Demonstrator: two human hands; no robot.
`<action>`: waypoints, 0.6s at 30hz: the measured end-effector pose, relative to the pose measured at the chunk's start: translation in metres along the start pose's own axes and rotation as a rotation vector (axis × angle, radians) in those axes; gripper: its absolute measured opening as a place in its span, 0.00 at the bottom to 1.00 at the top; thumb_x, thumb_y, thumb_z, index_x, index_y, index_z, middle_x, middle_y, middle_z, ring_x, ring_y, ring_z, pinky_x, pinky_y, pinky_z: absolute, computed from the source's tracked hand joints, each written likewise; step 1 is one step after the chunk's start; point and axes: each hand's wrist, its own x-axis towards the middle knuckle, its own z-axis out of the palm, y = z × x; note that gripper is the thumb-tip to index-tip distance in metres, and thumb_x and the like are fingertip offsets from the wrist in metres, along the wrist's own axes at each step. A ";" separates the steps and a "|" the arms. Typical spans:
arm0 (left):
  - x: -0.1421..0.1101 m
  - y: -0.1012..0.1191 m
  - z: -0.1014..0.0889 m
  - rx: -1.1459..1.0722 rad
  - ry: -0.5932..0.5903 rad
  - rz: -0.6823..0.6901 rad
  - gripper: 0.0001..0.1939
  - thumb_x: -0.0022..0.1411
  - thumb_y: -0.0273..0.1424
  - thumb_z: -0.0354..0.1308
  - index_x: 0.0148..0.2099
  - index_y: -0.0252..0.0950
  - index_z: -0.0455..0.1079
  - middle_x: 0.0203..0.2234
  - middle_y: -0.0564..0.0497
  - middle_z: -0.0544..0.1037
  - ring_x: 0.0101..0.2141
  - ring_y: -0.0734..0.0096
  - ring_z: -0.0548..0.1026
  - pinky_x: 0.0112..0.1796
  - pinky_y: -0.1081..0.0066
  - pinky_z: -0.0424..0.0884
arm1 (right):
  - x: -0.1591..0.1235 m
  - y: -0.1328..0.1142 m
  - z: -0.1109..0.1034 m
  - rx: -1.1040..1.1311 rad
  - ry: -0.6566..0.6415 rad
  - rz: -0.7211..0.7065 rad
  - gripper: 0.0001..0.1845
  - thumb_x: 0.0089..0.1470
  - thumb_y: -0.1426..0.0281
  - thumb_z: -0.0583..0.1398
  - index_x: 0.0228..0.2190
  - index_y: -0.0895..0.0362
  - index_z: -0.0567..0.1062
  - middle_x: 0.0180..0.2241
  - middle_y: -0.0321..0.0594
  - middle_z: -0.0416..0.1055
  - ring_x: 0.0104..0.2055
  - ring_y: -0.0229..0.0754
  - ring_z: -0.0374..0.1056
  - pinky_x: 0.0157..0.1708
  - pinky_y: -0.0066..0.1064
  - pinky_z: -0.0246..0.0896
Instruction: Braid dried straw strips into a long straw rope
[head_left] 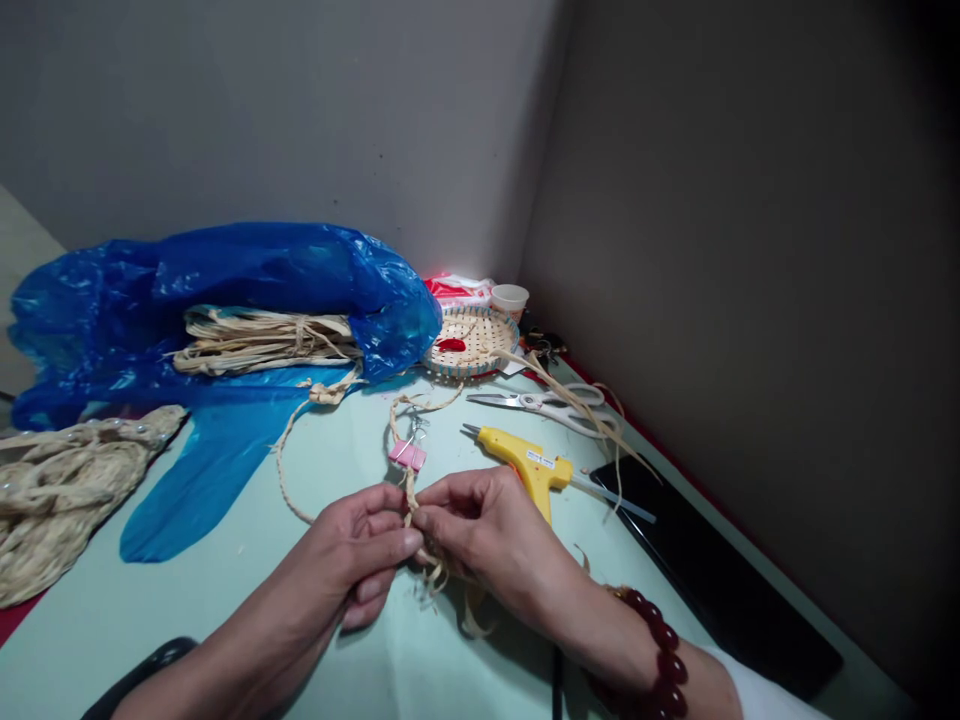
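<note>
Between the fingertips of both hands runs a braided straw cord [412,492]. My left hand [360,555] pinches it from the left side, thumb over fingers. From the right, my right hand [487,520] grips the same cord between thumb and forefinger. Just above the fingers a pink binder clip [407,456] is fastened on the cord. Past the clip, a thin braid [394,412] curves away to the back. Loose frayed straw ends [435,572] hang below the hands, partly hidden by the right one.
A yellow glue gun [525,455] and white-handled scissors [555,402] lie to the right, near a black flat object [735,590]. Behind stand a woven basket [480,345] and a paper cup [510,299]. A blue plastic bag [262,270] holds straw bundles [270,340]. Woven straw work [67,490] lies left.
</note>
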 end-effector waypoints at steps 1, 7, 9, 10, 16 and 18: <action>-0.001 0.001 0.001 -0.009 0.024 0.009 0.12 0.53 0.31 0.62 0.37 0.39 0.63 0.17 0.65 0.61 0.14 0.86 0.43 0.13 0.82 0.41 | -0.001 -0.002 0.000 -0.081 0.031 -0.027 0.09 0.49 0.71 0.58 0.24 0.61 0.78 0.19 0.33 0.66 0.21 0.31 0.54 0.20 0.24 0.46; -0.008 0.012 -0.002 0.166 0.050 0.041 0.03 0.56 0.28 0.53 0.30 0.35 0.65 0.18 0.62 0.56 0.17 0.82 0.44 0.17 0.78 0.41 | -0.002 -0.013 -0.005 -0.224 0.052 -0.030 0.10 0.48 0.72 0.57 0.24 0.61 0.79 0.20 0.35 0.68 0.23 0.33 0.58 0.21 0.23 0.48; -0.012 0.015 -0.002 0.141 0.031 0.053 0.05 0.57 0.27 0.53 0.29 0.33 0.67 0.20 0.59 0.61 0.18 0.82 0.49 0.19 0.79 0.47 | 0.000 -0.015 -0.008 -0.145 0.035 0.029 0.08 0.46 0.74 0.58 0.24 0.62 0.78 0.19 0.34 0.67 0.21 0.31 0.56 0.20 0.22 0.47; -0.014 0.016 -0.002 0.097 0.016 0.058 0.06 0.58 0.28 0.53 0.30 0.33 0.68 0.22 0.57 0.64 0.20 0.81 0.53 0.21 0.79 0.52 | 0.001 -0.015 -0.009 -0.109 0.025 0.052 0.08 0.46 0.74 0.58 0.24 0.62 0.78 0.18 0.33 0.66 0.20 0.30 0.54 0.19 0.22 0.46; -0.030 0.012 -0.007 -0.196 -0.138 -0.058 0.11 0.62 0.31 0.53 0.27 0.35 0.69 0.15 0.59 0.59 0.19 0.78 0.53 0.23 0.78 0.56 | 0.005 -0.010 -0.019 0.018 -0.054 0.032 0.09 0.47 0.73 0.59 0.22 0.63 0.78 0.15 0.31 0.60 0.19 0.29 0.49 0.18 0.23 0.41; -0.040 0.010 -0.016 -0.030 -0.117 -0.076 0.16 0.62 0.34 0.55 0.23 0.35 0.69 0.11 0.60 0.56 0.17 0.79 0.51 0.20 0.79 0.54 | 0.005 -0.009 -0.020 0.039 -0.050 0.032 0.08 0.46 0.73 0.60 0.22 0.63 0.78 0.14 0.30 0.59 0.18 0.29 0.48 0.18 0.23 0.40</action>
